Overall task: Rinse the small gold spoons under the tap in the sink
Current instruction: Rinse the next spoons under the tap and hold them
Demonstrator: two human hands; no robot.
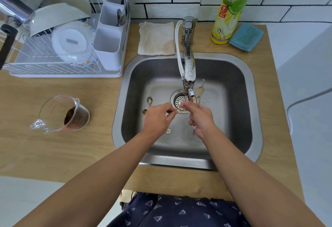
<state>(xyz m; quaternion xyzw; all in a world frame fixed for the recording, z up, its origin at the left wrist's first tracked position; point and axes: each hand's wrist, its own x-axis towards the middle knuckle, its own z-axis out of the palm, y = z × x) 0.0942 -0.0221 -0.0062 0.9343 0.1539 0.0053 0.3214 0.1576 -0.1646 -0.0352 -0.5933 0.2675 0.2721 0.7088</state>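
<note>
Over the steel sink (179,56), my left hand (158,118) pinches the handle of a small gold spoon (178,109). Its other end is between the fingertips of my right hand (201,118), just below the tap spout (190,92). My right hand also grips a bunch of gold spoons (200,89), bowls sticking up past the fingers and handle ends (193,131) showing below the palm. Two more spoons (149,100) lie on the sink floor, left of the drain strainer (177,99). A small flower-shaped handle end (168,131) shows under my left wrist.
A dish rack (59,50) with bowls and a white cutlery holder (108,47) stands at the left. A glass measuring cup (62,115) holding brown grounds sits on the wooden counter. A folded cloth (156,38), a yellow dish soap bottle (230,9) and a blue cloth (246,37) sit behind the sink.
</note>
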